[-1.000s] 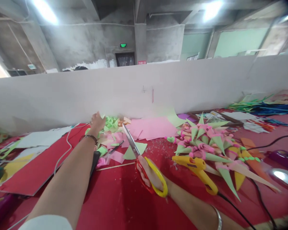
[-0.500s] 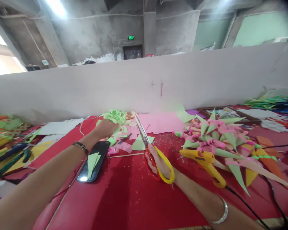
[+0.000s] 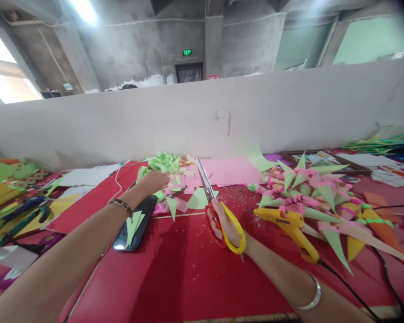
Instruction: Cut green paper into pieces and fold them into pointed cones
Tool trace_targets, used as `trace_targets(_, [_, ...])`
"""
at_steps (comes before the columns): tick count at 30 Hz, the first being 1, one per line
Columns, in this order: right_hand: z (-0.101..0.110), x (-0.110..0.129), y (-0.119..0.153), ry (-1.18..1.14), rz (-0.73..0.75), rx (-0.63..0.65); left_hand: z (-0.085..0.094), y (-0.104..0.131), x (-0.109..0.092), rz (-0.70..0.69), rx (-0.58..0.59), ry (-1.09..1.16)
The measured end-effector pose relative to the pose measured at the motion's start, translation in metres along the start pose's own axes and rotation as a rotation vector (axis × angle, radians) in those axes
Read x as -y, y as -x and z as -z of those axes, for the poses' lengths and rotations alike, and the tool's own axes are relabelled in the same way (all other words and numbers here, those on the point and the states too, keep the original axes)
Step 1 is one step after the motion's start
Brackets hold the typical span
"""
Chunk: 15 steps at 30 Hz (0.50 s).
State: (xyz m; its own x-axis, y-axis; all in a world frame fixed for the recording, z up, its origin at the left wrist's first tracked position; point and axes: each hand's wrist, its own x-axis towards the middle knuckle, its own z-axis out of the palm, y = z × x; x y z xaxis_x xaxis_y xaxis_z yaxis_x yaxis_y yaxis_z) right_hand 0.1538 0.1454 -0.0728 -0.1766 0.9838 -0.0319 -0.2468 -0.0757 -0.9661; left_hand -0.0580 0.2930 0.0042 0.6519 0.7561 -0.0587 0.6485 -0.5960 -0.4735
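My right hand (image 3: 227, 224) grips scissors (image 3: 207, 184) with one red and one yellow handle; the blades look closed and point away from me. A light green paper sheet (image 3: 198, 199) lies beside the blades. On the left, my left hand (image 3: 157, 181) is over the paper scraps, back of the hand up, with its fingers mostly hidden. Just below it shows a pointed green paper piece (image 3: 171, 207); whether the hand touches it I cannot tell. A black phone (image 3: 143, 231) lies under my left wrist, bearing slim green paper triangles (image 3: 133, 228).
A yellow glue gun (image 3: 289, 226) lies right of my right hand, before a heap of pink and green paper cones (image 3: 309, 188). Pink sheets (image 3: 237, 171) and crumpled green paper (image 3: 164, 161) lie by the white partition (image 3: 138, 123). Pliers (image 3: 23, 222) are at left.
A pointed green paper piece now shows below my left hand, where none was visible before. My left hand has shifted slightly right in view. The right hand keeps its grip on the scissors.
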Motion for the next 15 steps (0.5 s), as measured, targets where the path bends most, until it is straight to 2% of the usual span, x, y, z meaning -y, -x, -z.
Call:
trace_targets(8, [-0.001, 0.002, -0.001, -0.003, -0.035, -0.031, 0.013, -0.022, -0.05, -0.001, -0.037, 0.151])
trace_targets(11, [-0.001, 0.003, -0.001, 0.014, -0.024, -0.045, 0.008, -0.024, -0.062, -0.066, -0.033, 0.259])
trace_targets(15, [-0.001, 0.005, 0.0, 0.038, -0.012, -0.031, -0.007, -0.028, -0.072, -0.139, 0.018, 0.415])
